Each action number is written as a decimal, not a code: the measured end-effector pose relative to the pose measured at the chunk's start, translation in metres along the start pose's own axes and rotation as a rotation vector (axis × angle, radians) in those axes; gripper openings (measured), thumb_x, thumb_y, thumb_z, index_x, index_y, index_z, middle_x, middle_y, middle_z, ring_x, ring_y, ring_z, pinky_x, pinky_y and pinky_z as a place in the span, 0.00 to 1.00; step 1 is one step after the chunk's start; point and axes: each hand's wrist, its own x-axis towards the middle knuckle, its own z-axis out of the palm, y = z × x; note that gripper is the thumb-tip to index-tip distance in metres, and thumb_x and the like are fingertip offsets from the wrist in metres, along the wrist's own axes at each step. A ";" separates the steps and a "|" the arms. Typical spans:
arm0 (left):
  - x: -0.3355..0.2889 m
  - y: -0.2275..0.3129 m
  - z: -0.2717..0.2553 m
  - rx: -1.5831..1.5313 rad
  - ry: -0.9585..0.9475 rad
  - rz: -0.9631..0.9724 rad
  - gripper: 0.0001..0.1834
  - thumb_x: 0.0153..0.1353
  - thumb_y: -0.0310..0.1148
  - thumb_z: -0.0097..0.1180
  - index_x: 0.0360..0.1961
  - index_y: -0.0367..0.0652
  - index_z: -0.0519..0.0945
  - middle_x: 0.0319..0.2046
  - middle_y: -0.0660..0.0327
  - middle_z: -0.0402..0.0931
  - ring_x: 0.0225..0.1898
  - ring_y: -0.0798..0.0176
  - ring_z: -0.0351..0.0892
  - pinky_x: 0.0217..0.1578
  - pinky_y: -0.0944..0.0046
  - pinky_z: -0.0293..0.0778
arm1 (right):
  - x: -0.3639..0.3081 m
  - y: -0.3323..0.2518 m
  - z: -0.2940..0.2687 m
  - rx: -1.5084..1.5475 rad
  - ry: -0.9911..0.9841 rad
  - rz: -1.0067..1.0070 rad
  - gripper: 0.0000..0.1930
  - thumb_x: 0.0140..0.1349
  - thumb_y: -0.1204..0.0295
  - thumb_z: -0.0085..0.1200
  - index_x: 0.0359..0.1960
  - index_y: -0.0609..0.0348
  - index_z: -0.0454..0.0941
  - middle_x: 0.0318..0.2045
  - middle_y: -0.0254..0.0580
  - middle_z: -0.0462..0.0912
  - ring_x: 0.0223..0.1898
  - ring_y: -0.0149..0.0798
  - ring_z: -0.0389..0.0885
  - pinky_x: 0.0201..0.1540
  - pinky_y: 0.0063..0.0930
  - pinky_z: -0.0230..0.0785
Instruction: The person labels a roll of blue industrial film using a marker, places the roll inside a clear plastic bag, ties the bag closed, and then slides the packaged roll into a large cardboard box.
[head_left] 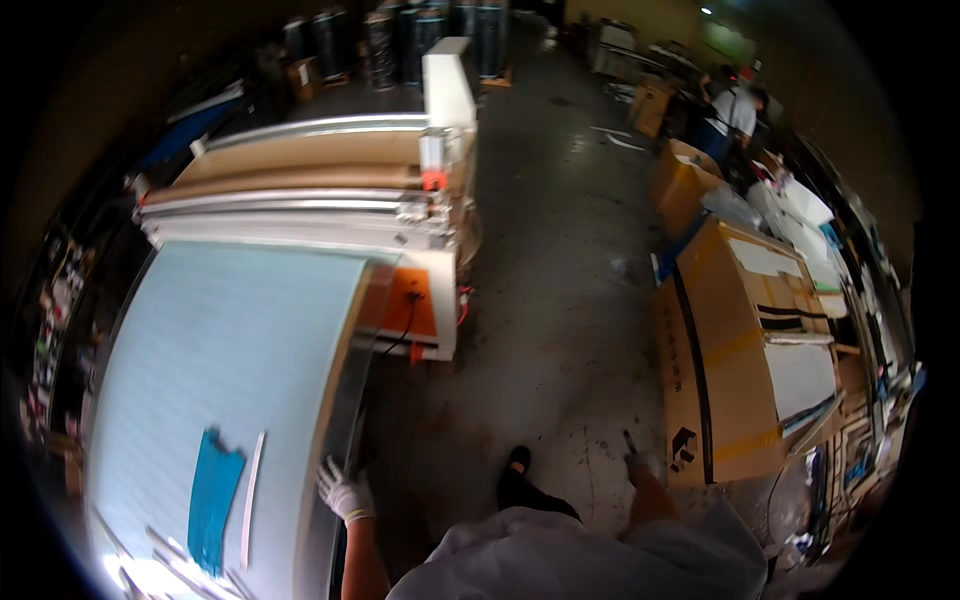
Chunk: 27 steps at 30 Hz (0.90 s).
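My left hand [345,492], in one white glove, rests fingers spread on the bench [330,420] edge. My right hand [640,465] hangs free; its grip cannot be determined. On the bench: one blue strip [213,497], one white strip [252,495].

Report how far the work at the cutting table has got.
Done: a pale sheet lies spread over the table, with a blue piece and a white strip lying on it.
In hand: the gloved left hand rests at the table edge; the right hand holds a small dark tool.
Left: cannot tell.
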 end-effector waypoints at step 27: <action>0.340 0.868 0.219 -0.284 -0.672 0.655 0.24 0.61 0.49 0.52 0.42 0.37 0.77 0.39 0.42 0.79 0.43 0.40 0.78 0.46 0.48 0.73 | 0.369 0.263 -0.493 1.332 0.340 0.930 0.29 0.59 0.46 0.44 0.29 0.62 0.84 0.28 0.55 0.84 0.34 0.54 0.85 0.40 0.44 0.75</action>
